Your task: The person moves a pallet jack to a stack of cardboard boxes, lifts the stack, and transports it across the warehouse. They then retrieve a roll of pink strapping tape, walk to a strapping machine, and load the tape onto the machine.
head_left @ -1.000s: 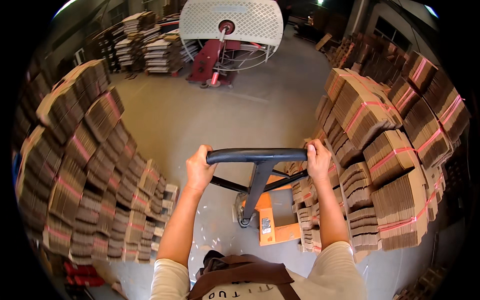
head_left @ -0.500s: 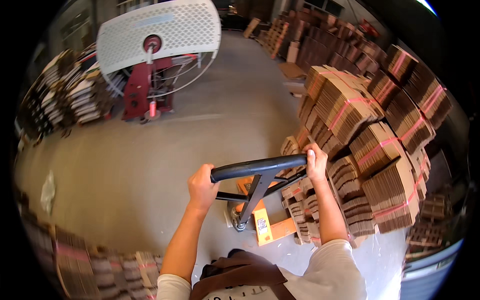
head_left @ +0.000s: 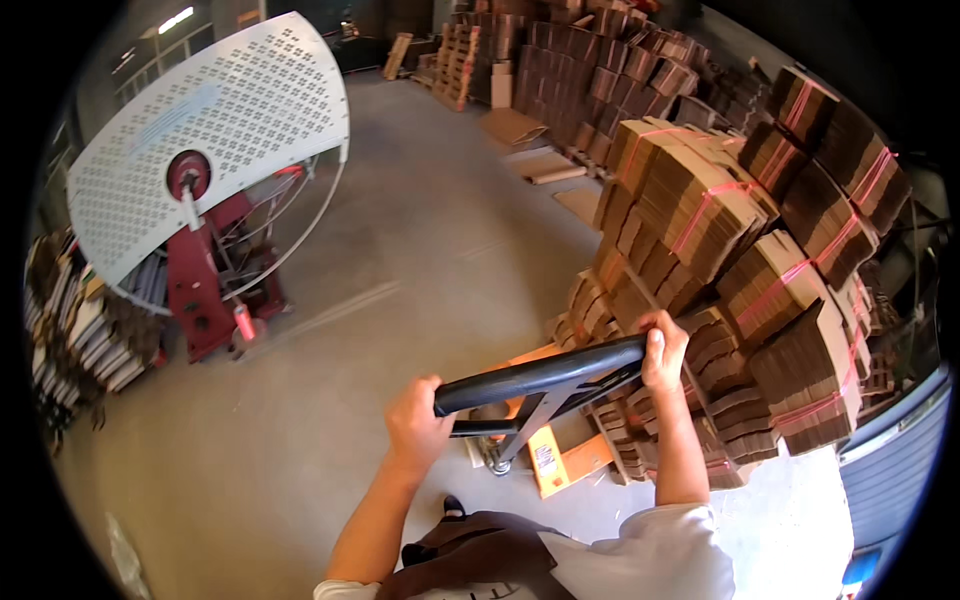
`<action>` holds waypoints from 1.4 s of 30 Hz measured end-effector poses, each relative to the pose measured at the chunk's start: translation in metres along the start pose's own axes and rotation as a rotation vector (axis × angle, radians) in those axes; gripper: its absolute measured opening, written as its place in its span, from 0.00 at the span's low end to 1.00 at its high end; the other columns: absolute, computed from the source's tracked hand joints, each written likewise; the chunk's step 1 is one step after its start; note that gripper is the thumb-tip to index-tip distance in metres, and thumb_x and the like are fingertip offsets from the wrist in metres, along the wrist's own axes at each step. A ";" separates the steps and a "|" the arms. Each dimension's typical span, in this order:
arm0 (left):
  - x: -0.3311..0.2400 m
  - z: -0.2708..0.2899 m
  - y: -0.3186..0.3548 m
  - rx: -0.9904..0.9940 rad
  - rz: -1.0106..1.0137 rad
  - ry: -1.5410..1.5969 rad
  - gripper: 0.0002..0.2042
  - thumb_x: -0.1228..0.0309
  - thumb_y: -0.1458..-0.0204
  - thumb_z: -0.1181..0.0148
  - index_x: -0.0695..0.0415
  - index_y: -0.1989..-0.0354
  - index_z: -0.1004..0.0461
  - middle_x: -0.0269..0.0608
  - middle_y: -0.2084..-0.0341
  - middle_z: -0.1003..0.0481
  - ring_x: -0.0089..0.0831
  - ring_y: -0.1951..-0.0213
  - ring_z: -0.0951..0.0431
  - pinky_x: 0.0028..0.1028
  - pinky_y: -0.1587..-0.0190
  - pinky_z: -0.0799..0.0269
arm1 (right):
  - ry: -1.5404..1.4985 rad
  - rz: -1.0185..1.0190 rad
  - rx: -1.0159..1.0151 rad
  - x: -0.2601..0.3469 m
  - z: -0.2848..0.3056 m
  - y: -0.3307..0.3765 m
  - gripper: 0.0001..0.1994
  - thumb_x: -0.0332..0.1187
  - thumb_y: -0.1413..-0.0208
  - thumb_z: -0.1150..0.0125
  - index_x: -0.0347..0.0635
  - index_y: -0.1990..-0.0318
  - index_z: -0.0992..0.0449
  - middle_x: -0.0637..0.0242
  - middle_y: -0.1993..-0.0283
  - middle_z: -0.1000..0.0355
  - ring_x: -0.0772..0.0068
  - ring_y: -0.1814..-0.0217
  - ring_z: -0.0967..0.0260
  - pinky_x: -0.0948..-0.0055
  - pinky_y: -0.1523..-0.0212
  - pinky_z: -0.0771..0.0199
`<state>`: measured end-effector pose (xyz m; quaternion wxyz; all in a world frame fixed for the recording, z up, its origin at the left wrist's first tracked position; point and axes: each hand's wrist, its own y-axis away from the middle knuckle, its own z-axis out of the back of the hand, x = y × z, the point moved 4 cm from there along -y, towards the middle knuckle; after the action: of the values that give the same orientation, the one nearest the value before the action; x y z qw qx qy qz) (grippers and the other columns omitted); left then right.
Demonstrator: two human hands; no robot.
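My left hand (head_left: 417, 420) is wrapped round the left end of a black pallet jack handle (head_left: 540, 378). At its right end, my right hand (head_left: 663, 352) grips the same bar, thumb on top. From the handle a dark shaft runs down to the small wheel and the orange body of the pallet jack (head_left: 570, 465). Right behind that body rise tall stacks of flat cardboard (head_left: 690, 200), bundled with pink straps. The jack's forks are hidden beneath these stacks.
A maroon machine with a large white perforated guard (head_left: 230, 120) stands at the left, beside piled sheets (head_left: 100, 330). More cardboard stacks (head_left: 570, 90) and upright wooden pallets (head_left: 458, 65) line the back. A plastic scrap (head_left: 125, 560) lies at lower left; a blue-grey ribbed panel (head_left: 900, 450) is at right.
The machine and back stacks have shifted left in view, while the jack and its cardboard stay close to my hands. The handle has moved slightly right and down. Both hands keep their grip.
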<state>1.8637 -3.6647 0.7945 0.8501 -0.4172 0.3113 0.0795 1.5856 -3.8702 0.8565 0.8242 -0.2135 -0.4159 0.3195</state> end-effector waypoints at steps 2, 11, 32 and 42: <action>0.028 -0.014 -0.039 -0.001 -0.010 0.086 0.16 0.82 0.67 0.32 0.60 0.68 0.31 0.46 0.79 0.27 0.44 0.77 0.25 0.33 0.74 0.29 | 0.029 -0.011 -0.029 0.003 -0.012 -0.020 0.25 0.52 0.41 0.55 0.35 0.71 0.28 0.58 0.79 0.33 0.63 0.77 0.32 0.69 0.73 0.34; 0.107 -0.135 -0.179 0.103 -0.237 0.418 0.15 0.77 0.65 0.30 0.58 0.69 0.30 0.43 0.79 0.27 0.42 0.78 0.25 0.33 0.75 0.29 | 0.363 -0.191 -0.246 -0.021 -0.030 -0.067 0.28 0.53 0.39 0.61 0.34 0.72 0.28 0.60 0.79 0.34 0.68 0.75 0.36 0.70 0.71 0.37; 0.220 -0.359 -0.373 0.520 -0.579 1.063 0.14 0.74 0.63 0.35 0.56 0.70 0.34 0.35 0.79 0.32 0.34 0.75 0.26 0.31 0.74 0.31 | 0.996 -0.604 -0.747 -0.030 -0.168 -0.102 0.27 0.51 0.36 0.68 0.34 0.72 0.33 0.62 0.75 0.38 0.66 0.70 0.41 0.67 0.64 0.38; 0.143 -0.479 -0.402 0.572 -0.677 1.294 0.12 0.74 0.60 0.36 0.55 0.70 0.34 0.34 0.80 0.33 0.32 0.75 0.25 0.30 0.75 0.30 | 1.280 -0.761 -0.858 -0.040 -0.157 -0.117 0.28 0.53 0.36 0.68 0.36 0.72 0.33 0.63 0.76 0.39 0.68 0.72 0.42 0.69 0.69 0.41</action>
<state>1.9140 -4.3030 0.7554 0.5522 -0.2176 0.6089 -0.5263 1.7376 -3.9950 0.8184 0.7991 -0.4920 0.0010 -0.3454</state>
